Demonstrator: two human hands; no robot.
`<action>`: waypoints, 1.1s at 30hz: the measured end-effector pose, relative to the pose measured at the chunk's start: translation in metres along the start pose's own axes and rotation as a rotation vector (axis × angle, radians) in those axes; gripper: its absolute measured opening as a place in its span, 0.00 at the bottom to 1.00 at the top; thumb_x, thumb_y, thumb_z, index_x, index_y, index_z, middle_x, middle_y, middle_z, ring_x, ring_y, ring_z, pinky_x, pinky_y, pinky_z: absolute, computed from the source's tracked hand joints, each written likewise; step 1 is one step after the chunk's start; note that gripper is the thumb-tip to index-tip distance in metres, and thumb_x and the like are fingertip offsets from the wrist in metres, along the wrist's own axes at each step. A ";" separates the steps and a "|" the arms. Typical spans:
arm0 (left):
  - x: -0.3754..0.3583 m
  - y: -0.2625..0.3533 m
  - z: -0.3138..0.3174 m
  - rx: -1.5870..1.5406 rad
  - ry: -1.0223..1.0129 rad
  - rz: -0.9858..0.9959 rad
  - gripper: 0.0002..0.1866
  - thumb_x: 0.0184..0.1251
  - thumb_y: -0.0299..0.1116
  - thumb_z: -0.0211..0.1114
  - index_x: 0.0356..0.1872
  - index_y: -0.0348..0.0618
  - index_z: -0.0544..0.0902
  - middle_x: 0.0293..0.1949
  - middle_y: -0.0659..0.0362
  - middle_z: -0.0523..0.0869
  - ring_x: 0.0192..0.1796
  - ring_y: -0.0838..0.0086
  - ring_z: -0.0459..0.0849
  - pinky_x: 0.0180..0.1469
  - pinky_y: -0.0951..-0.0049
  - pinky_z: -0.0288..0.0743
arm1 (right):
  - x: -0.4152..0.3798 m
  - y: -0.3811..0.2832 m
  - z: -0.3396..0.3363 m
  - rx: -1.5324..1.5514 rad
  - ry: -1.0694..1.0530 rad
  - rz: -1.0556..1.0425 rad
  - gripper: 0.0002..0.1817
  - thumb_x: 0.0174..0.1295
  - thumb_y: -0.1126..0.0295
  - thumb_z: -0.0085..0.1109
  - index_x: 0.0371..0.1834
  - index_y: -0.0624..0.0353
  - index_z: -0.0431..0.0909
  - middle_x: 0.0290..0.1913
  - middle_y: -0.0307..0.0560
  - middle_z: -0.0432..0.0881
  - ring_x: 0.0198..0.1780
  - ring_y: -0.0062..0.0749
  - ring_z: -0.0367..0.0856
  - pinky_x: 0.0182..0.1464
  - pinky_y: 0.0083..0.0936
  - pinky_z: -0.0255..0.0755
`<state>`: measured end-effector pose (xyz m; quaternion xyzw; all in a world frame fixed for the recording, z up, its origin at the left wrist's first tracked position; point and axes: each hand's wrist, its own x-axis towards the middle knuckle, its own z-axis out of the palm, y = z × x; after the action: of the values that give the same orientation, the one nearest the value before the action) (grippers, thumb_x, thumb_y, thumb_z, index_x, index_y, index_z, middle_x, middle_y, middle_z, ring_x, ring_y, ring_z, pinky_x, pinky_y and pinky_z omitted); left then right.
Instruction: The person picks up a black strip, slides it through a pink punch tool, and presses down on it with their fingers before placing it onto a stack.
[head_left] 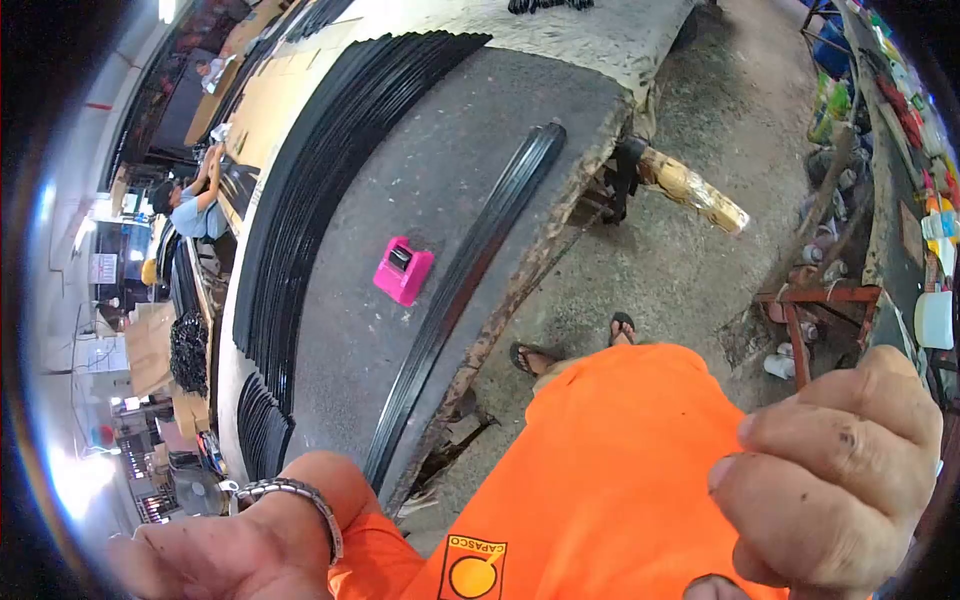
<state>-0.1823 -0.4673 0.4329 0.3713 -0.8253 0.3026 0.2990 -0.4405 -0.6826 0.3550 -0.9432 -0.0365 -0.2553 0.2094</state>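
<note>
My left hand, with a metal-link bracelet at the wrist, is low at the left edge, palm partly turned up. Its fingers run into the dark rim, so I cannot see how they lie. My right hand is raised close to the camera at the lower right, fingers curled into a fist; whatever is inside is hidden. Nearest my left arm is the grey worktable, with a bundle of long black strips along its near edge. A small pink holder with a dark piece in it sits mid-table.
A long fanned row of black strips lines the table's far side, and a shorter stack lies near the left end. A wrapped pole juts from the table edge over the floor. Another person works at a far table.
</note>
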 end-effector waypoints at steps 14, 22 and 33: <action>-0.014 0.049 -0.002 0.531 -0.074 -0.283 0.09 0.83 0.37 0.51 0.43 0.42 0.70 0.31 0.62 0.71 0.24 0.78 0.67 0.29 0.76 0.64 | -0.008 0.077 0.022 -0.081 0.247 0.145 0.19 0.51 0.88 0.56 0.45 0.59 0.80 0.31 0.47 0.85 0.27 0.36 0.84 0.29 0.30 0.74; -0.063 0.034 -0.041 0.206 0.249 -0.385 0.10 0.80 0.41 0.57 0.47 0.47 0.74 0.34 0.61 0.77 0.24 0.74 0.70 0.25 0.69 0.61 | 0.054 0.082 0.086 0.170 0.228 0.270 0.17 0.60 0.91 0.51 0.50 0.66 0.79 0.34 0.51 0.84 0.35 0.36 0.88 0.37 0.25 0.79; -0.307 0.082 -0.025 0.088 0.394 -1.446 0.07 0.78 0.29 0.61 0.38 0.38 0.82 0.44 0.45 0.89 0.45 0.60 0.88 0.39 0.68 0.82 | 0.096 0.138 0.240 0.052 0.077 0.480 0.12 0.67 0.76 0.56 0.52 0.56 0.80 0.43 0.52 0.86 0.44 0.50 0.87 0.45 0.38 0.80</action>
<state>-0.0731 -0.2725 0.2055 0.7715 -0.2942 0.1242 0.5503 -0.2214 -0.7126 0.1628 -0.9087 0.1902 -0.2331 0.2895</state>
